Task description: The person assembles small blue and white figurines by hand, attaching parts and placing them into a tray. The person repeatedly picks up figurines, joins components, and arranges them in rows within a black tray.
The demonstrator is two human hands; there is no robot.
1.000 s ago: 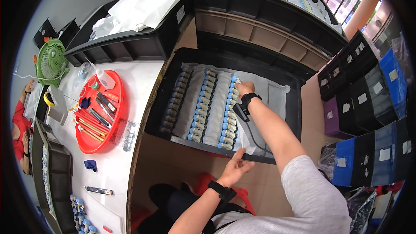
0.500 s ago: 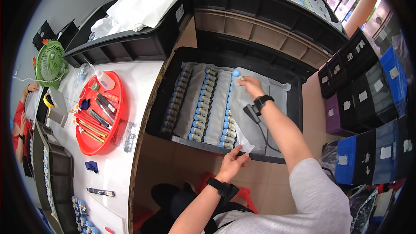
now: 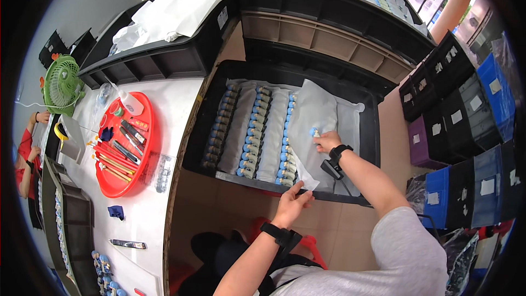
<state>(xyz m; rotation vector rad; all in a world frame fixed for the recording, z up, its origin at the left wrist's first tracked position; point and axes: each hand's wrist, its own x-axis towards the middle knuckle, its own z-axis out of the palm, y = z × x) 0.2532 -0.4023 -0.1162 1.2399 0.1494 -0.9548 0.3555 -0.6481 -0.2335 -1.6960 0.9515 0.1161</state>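
Observation:
Between the fingertips of my right hand (image 3: 329, 142) is a small figurine (image 3: 314, 132) with a blue top and a pale body. It is held just above the white sheet (image 3: 313, 104) on the right side of a black crate (image 3: 192, 151). My left hand (image 3: 291, 207) is at the crate's near edge, thumb and fingers pinching the sheet's near corner (image 3: 308, 180). Left of the sheet, similar blue-topped figurines (image 3: 251, 140) lie in rows, with pale strips of lining between them. Each wrist wears a black strap with a small device.
To the left, a white table (image 3: 181, 104) bears a red tray (image 3: 147, 148) with brushes, pens and a bottle, and more figurines (image 3: 104, 274). A green fan (image 3: 60, 85) stands behind. Stacked crates (image 3: 329, 8) rise at the back, bins (image 3: 438, 109) at right. Another person's sleeve (image 3: 24, 151) shows far left.
My right hand has come nearer with the figurine, from the crate's far part to the middle of the white sheet. My left hand stays at the sheet's corner.

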